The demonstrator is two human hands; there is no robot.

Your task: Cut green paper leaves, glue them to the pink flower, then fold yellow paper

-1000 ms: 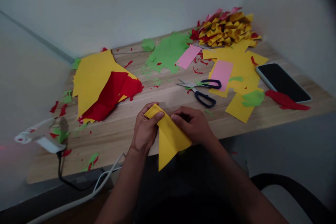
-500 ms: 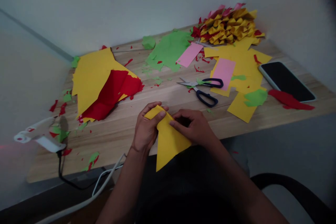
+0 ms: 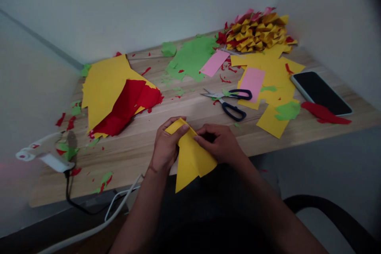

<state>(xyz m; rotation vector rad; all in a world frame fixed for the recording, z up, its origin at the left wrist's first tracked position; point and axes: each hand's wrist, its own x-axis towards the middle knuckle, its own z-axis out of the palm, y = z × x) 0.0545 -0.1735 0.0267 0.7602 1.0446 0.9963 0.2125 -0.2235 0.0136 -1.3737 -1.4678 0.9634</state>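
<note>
A folded sheet of yellow paper (image 3: 190,158) is held between my two hands at the table's front edge, its wide end hanging down past the edge. My left hand (image 3: 169,143) is closed on the upper left part, thumb on top and fingers behind. With thumb and fingers, my right hand (image 3: 218,141) pinches the right edge of the same sheet. Some of the right fingertips are hidden behind the paper. Just beyond my right hand lie open scissors (image 3: 233,105) with dark blue handles.
On the wooden table (image 3: 166,107) lie yellow sheets (image 3: 104,83) with red paper (image 3: 125,107), green paper (image 3: 193,57), pink strips (image 3: 252,81) and a phone (image 3: 323,91). Folded yellow pieces (image 3: 258,31) are piled at the back right. A white glue gun (image 3: 53,160) with a cord stands left.
Both hands keep their grip on the yellow paper. Its lower edge has shifted, and a notch between two layers now shows there. The view has moved slightly.
</note>
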